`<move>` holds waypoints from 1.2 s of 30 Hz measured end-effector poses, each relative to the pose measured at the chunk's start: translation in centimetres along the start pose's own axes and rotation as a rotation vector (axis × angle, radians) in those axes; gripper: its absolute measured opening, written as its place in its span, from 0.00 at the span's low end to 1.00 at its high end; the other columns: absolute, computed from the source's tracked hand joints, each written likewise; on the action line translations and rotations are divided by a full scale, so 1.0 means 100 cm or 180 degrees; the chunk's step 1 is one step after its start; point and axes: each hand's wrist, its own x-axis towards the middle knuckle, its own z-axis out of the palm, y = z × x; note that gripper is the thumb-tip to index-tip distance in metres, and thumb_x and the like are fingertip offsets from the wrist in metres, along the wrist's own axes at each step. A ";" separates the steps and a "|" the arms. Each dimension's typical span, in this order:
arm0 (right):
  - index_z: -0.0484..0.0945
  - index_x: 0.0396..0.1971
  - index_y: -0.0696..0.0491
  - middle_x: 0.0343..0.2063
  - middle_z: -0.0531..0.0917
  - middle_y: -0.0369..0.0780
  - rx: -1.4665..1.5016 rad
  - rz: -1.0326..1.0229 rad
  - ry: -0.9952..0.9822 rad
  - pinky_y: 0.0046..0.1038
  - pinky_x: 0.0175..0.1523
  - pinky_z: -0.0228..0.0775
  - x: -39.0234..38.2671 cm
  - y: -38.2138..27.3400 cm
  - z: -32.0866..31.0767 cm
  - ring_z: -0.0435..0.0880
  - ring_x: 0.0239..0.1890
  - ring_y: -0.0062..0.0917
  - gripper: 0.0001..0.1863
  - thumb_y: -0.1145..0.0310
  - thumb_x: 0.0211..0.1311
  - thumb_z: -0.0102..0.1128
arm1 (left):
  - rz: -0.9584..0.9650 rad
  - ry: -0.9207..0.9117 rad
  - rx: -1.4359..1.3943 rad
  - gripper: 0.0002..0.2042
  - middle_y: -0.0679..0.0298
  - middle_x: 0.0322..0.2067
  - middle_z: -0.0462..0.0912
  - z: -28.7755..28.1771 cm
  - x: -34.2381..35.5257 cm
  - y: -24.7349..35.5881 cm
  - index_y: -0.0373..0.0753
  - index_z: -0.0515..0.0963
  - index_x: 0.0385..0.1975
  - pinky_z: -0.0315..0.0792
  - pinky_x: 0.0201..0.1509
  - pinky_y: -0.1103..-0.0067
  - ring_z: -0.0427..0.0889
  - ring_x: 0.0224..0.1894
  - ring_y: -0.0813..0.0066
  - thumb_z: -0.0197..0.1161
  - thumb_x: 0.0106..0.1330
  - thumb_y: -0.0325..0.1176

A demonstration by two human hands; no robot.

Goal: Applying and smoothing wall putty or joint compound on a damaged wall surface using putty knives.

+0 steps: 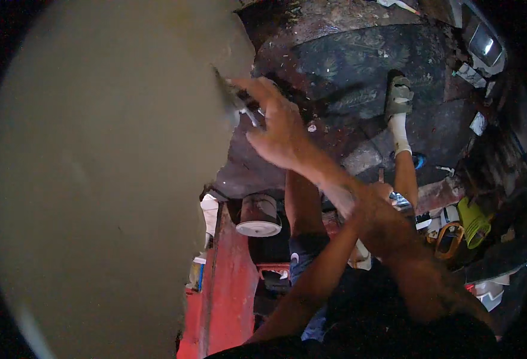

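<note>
Wall (pixel 108 179) on the left looks mostly smoothed imo, ragged right edge (pixel 213 173) maybe unfinished. Right hand (pixel 278 128) grips the trowel (pixel 228 93) there; left hand's (pixel 383 190) grip, can't tell.

From here I understand that this view comes from the person's head, from the left one of two wide fisheye cameras worn side by side. It faces down, looking past the right hand (pixel 278 128), which is rather near, to the floor (pixel 347 131) farther below. A smooth grey-brown surface (pixel 102 179) takes almost the whole left side.
</note>
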 end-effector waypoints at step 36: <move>0.63 0.44 0.57 0.39 0.70 0.40 0.0762 -0.1108 0.1174 0.25 0.50 0.56 -0.155 -0.150 -0.389 0.67 0.44 0.25 0.25 0.83 0.38 0.48 | 0.2134 0.2098 -0.4177 0.07 0.72 0.27 0.73 -0.117 -0.174 0.289 0.39 0.70 0.34 0.65 0.26 0.86 0.70 0.24 0.87 0.55 0.55 0.29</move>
